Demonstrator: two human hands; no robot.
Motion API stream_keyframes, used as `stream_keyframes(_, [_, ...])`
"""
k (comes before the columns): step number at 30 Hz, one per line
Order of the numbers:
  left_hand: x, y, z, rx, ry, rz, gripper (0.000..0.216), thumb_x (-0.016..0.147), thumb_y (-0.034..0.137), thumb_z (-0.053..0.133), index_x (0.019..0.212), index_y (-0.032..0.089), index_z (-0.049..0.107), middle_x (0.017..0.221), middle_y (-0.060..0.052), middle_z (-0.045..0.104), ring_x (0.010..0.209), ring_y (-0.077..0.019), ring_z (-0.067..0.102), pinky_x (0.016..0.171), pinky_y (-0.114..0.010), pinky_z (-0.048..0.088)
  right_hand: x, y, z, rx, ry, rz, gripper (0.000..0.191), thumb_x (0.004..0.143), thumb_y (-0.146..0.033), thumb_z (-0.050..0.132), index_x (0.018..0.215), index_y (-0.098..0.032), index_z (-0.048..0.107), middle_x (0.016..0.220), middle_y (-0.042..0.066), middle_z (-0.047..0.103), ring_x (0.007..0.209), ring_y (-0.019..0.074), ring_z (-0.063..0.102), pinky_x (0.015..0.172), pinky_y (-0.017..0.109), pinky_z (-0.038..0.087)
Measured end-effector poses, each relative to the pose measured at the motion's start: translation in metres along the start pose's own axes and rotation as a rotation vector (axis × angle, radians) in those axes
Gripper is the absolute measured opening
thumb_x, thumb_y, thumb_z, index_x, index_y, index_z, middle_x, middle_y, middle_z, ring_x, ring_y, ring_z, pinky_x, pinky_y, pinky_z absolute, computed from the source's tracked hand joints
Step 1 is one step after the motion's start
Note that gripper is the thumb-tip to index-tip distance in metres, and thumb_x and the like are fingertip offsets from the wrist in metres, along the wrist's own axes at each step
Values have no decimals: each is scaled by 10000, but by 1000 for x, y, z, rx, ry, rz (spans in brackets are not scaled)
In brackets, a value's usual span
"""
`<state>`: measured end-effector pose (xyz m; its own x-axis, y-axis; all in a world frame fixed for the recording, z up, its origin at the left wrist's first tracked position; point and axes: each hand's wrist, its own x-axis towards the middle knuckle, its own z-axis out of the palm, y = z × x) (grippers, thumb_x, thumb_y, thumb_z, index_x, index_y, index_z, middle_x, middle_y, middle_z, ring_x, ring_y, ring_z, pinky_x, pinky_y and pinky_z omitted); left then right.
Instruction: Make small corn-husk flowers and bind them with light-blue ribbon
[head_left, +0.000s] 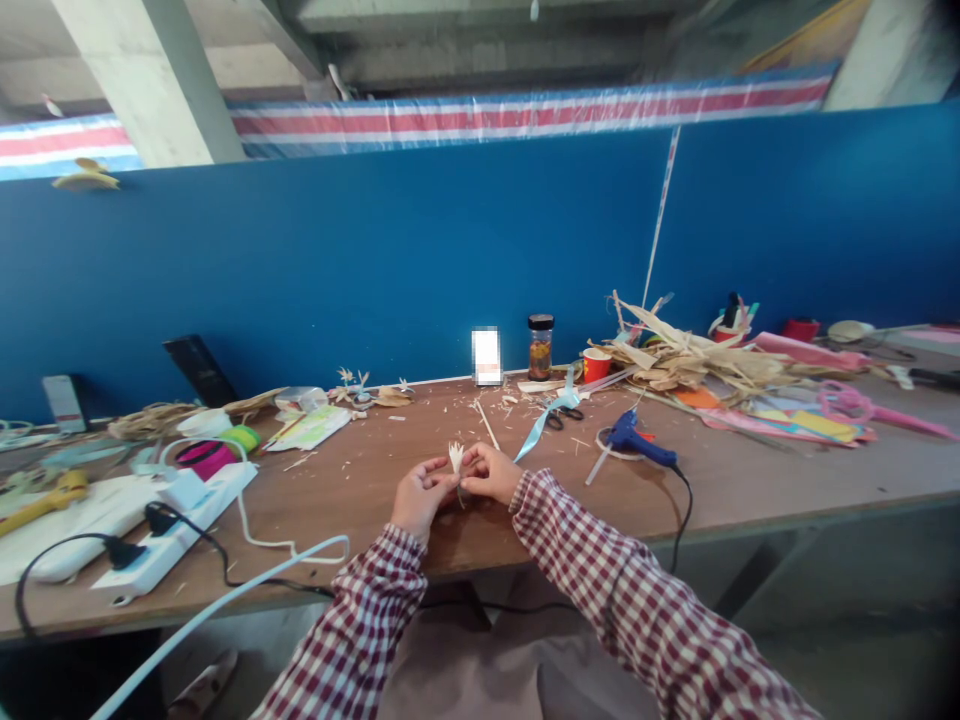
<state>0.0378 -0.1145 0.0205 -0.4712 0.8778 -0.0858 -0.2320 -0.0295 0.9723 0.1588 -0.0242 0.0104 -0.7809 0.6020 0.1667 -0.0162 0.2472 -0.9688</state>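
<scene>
My left hand [417,497] and my right hand [491,473] meet over the near edge of the brown table [375,470]. Both pinch a small pale straw piece [455,457] with a frayed, splayed top that sticks up between the fingertips. Both hands have their fingers closed on its lower end. Checked red-and-white sleeves cover both my arms.
A blue glue gun [634,440] with a black cord lies to the right. Scissors [561,414] and a light blue ribbon [541,422] lie behind my hands. A white power strip [176,530] sits left. Dried husks [690,360], a red cup [596,365] and a jar [540,347] stand at the back.
</scene>
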Motion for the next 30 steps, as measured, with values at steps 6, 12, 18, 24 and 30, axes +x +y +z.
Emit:
stream_keyframes(6, [2,4,-4,3,-29,-57,474,542,99,747,949,108,505,624,-35,656,553,-133,619,546,-235,512,2,4,-1,34,-20,7,371,590,-217,681,864,-181,433,653,-37,563,547,86,517,536,219,412])
stream_keyframes(12, [1,6,-3,-7,-55,-89,459,533,101,751,937,113,532,597,-10,643,510,-107,596,506,-195,494,1,2,0,50,-42,6,375,596,-210,673,892,-176,445,642,-41,556,521,81,506,489,199,395])
stream_keyframes(18, [-3,6,-1,-8,-28,-112,369,602,159,718,932,125,557,698,-40,654,591,-110,611,560,-206,505,0,-1,0,47,-13,-7,370,585,-188,670,857,-179,420,636,-50,547,539,80,505,517,203,391])
stream_keyframes(24, [-7,5,-3,54,-22,-126,253,565,153,737,790,110,629,694,-43,648,569,-103,593,546,-212,506,-2,-6,1,34,49,-16,363,606,-192,646,853,-188,381,623,-54,540,513,76,488,501,204,375])
stream_keyframes(30, [-5,2,-4,98,-19,-123,203,542,146,744,717,111,647,622,-31,638,529,-99,581,539,-215,503,-1,-7,2,32,86,-11,390,607,-188,639,877,-194,358,601,-67,522,498,80,495,498,207,381])
